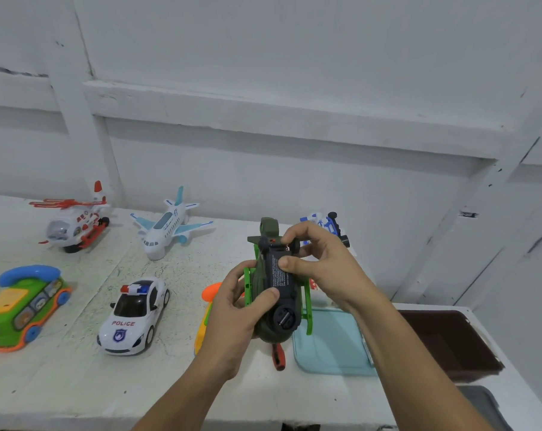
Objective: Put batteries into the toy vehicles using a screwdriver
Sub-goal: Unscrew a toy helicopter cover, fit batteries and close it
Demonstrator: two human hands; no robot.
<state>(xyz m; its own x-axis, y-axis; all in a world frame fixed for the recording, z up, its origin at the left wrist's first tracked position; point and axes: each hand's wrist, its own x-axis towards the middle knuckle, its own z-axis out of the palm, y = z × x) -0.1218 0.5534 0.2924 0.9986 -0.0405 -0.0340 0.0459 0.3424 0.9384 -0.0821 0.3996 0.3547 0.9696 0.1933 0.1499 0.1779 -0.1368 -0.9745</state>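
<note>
Fingers (268,294) of left hand (232,309) wrapped round green helicopter (275,293), belly up above table (76,384), likely to expose battery cover. Right hand (321,265) pinching cover end, thumb pressing label, probably seating or prying it. Screwdriver (278,357) lying idle below, beside blue tray (331,346).

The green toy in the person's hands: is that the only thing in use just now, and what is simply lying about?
In use:
- green helicopter, upside down, held by left hand and right hand
- red-handled screwdriver, lying on the table beneath it

Lying about:
- police car
- white airplane
- red-and-white helicopter
- green telephone toy
- blue-and-white toy
- pale blue tray
</note>
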